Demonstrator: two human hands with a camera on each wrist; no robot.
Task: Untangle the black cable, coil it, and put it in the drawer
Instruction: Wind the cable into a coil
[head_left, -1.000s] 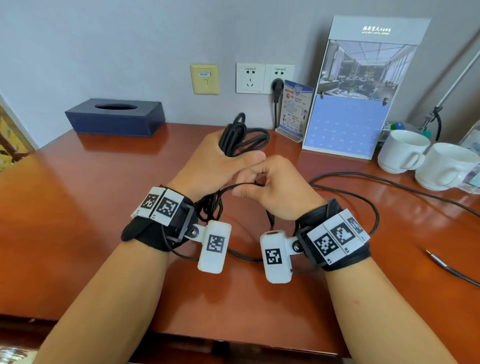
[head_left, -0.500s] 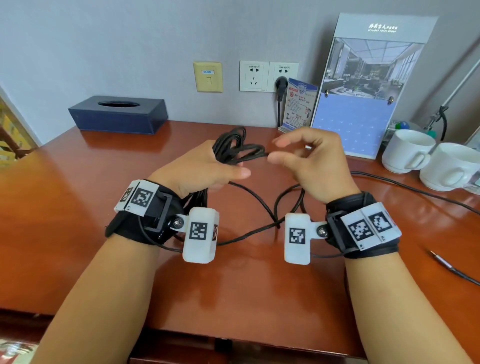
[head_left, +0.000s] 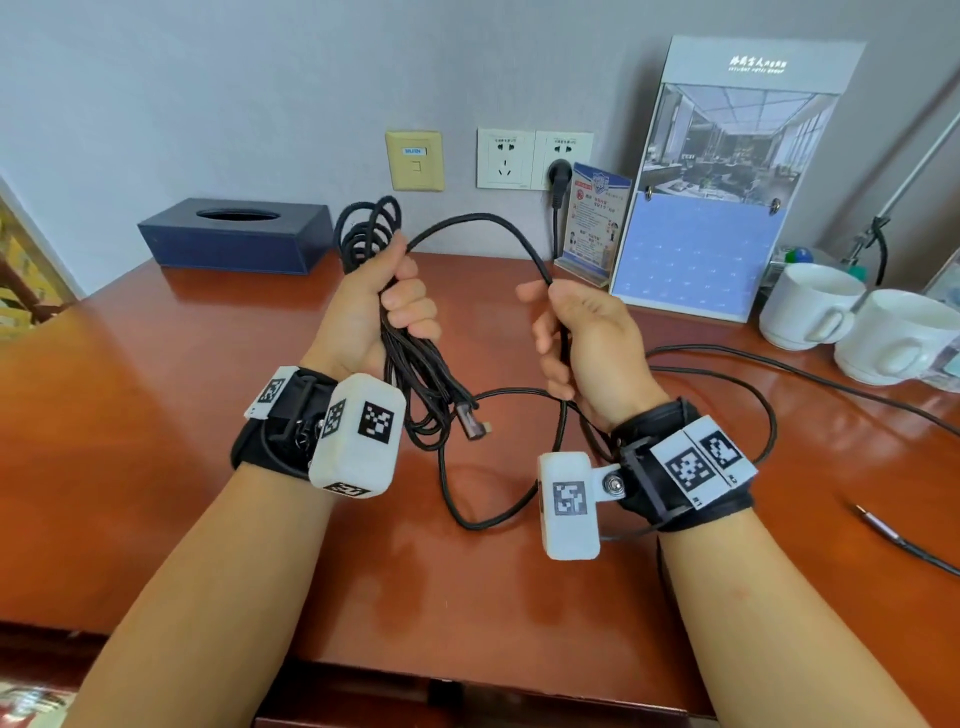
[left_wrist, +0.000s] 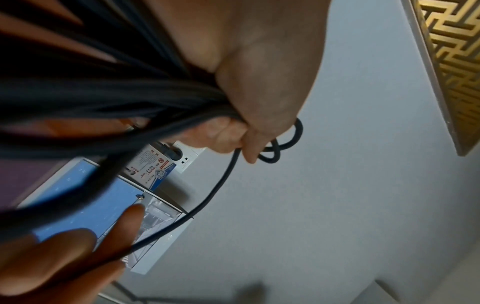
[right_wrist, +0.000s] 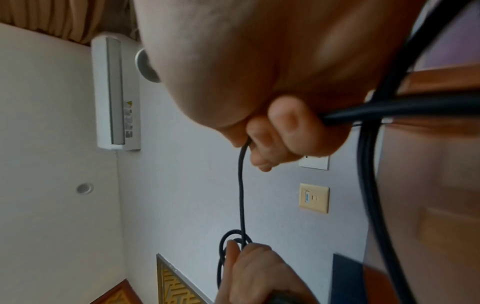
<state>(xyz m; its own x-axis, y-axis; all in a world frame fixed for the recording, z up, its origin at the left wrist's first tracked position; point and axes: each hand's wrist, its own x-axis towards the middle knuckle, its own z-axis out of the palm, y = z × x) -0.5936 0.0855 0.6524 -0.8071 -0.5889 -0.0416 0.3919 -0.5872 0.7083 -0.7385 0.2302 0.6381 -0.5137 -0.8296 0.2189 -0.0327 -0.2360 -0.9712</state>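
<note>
Left hand (head_left: 374, 306) grip clenches the coiled black cable (head_left: 415, 384); right hand (head_left: 582, 343) grip curls round one strand above the bench (head_left: 156, 415); two cups (head_left: 810, 306) stand near the right edge.

Black cable (head_left: 470, 224). Reddish-brown glossy desk (head_left: 130, 415). Navy tissue box (head_left: 236, 236) at 10 o'clock. Pale grey wall (head_left: 234, 78); yellow-beige wall plate (head_left: 414, 161), white sockets (head_left: 535, 158). Two white cups (head_left: 810, 306) at 3 o'clock. Wrist bands (head_left: 675, 467) black, tags with black-and-white square patterns.

tissue box (head_left: 236, 235), two cups (head_left: 810, 305), perhaps calendar (head_left: 698, 249)
</note>
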